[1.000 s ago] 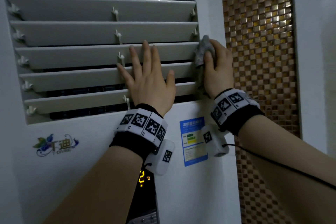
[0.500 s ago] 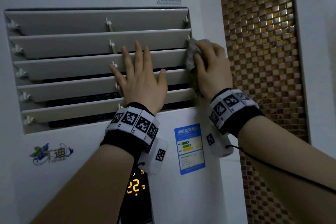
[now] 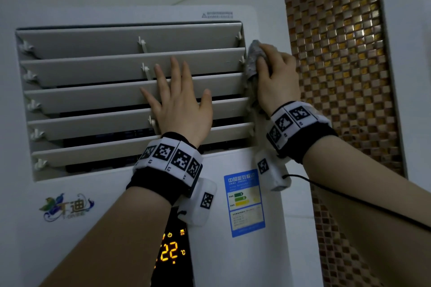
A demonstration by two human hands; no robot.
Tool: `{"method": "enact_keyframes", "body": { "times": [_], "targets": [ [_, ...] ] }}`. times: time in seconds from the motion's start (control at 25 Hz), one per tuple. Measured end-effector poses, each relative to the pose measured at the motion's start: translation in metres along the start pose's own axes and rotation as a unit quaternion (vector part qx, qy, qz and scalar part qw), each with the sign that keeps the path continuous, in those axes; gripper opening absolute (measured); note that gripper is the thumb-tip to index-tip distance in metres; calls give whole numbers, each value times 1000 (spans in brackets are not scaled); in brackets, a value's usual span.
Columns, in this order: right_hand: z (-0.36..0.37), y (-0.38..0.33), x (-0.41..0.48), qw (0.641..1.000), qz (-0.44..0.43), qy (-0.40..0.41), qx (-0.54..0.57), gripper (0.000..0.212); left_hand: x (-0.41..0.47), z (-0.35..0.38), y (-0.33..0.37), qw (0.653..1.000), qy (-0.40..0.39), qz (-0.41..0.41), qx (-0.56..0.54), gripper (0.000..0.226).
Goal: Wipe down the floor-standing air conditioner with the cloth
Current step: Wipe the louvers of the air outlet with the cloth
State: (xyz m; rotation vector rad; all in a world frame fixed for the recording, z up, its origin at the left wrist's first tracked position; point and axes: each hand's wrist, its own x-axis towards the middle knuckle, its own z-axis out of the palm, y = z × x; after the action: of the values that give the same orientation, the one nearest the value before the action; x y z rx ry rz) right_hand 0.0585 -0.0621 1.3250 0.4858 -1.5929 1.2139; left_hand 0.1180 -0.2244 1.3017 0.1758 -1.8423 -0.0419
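Note:
The white floor-standing air conditioner (image 3: 105, 193) fills the view, with several grey horizontal louvres (image 3: 116, 70) in its upper vent. My left hand (image 3: 179, 105) lies flat on the middle louvres, fingers straight and spread. My right hand (image 3: 277, 77) grips a crumpled grey cloth (image 3: 253, 58) and presses it against the right edge of the vent frame, level with the second and third louvres. Part of the cloth is hidden under my palm.
A lit orange display (image 3: 171, 254) reading 22 °C sits below my left wrist. A blue energy label (image 3: 246, 202) is stuck on the front panel. A gold mosaic tile strip (image 3: 338, 65) runs down the wall right of the unit.
My right hand with the cloth has slid a little up the vent's right edge. The view has tilted upward, showing the unit's top. My left hand stays flat on the louvres.

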Motion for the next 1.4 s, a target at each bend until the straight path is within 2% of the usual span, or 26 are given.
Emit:
{"method": "enact_keyframes", "body": {
  "times": [0.04, 0.2, 0.32, 0.36, 0.52, 0.64, 0.8, 0.96, 1.12, 1.28, 1.4],
  "targets": [
    [1, -3, 2, 1000, 4, 6, -3, 33, 3, -1, 0, 1000, 1, -1, -8, 68],
    [5, -1, -6, 995, -70, -10, -65, 32, 6, -2, -2, 1000, 6, 4, -14, 69],
    [2, -5, 12, 1000, 7, 1, -27, 31, 6, -1, -3, 1000, 5, 4, -18, 69],
    [2, -6, 14, 999, 9, 4, -32, 31, 7, -2, -4, 1000, 4, 3, -18, 69],
    [0, -3, 13, 992, -80, -11, -94, 32, 11, -4, -6, 1000, 4, -1, -12, 68],
    [-3, -8, 29, 997, -20, 3, -72, 32, 15, -6, -7, 1000, 5, -3, -12, 68],
    [2, -11, 19, 993, -79, -17, -86, 31, 18, -7, -1, 1000, 4, -11, -19, 67],
    [2, -17, 35, 1000, -3, -8, -29, 32, 20, -7, 3, 1000, 3, -16, -21, 66],
    [7, -19, 29, 996, -51, -12, -67, 31, 25, -9, 1, 1000, 9, -9, -11, 65],
    [5, -26, 51, 1000, 2, -5, -25, 32, 30, -10, 2, 1000, 9, -12, -16, 66],
    [12, -28, 41, 996, -53, -6, -74, 30, 33, -13, 1, 999, 10, -18, -30, 66]
  ]
}}
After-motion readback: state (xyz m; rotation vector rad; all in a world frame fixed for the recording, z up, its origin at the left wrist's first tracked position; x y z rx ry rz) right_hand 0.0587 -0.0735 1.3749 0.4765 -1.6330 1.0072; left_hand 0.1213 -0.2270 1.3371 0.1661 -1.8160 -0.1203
